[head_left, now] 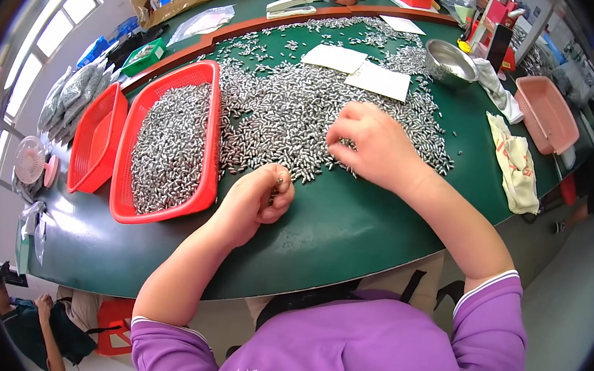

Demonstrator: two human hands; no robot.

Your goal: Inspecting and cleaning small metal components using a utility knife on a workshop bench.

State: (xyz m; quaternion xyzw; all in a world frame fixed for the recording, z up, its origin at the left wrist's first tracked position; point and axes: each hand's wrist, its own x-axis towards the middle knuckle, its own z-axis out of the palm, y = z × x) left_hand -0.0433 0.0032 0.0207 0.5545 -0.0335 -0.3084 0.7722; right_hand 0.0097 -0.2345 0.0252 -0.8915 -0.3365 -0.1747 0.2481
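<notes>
A wide pile of small, shiny, bullet-shaped metal parts [274,121] is spread over the green tabletop [307,228]. At the pile's near edge, my left hand [260,198] is closed around a few of these parts, with one showing between thumb and index finger. My right hand [373,144] hovers at the right side of the pile, fingers curled in toward the thumb. Whether anything sits between its fingertips cannot be made out. Left of my left hand stands a red plastic basket [211,144] filled with the same kind of metal parts.
Another red basket [87,169] stands further left. White paper sheets [378,80] lie on the pile. A metal bowl [452,62], a glove [511,164] and a pink basket [549,125] are at the right. A wooden strip [254,23] borders the far side. Another person [45,326] sits lower left.
</notes>
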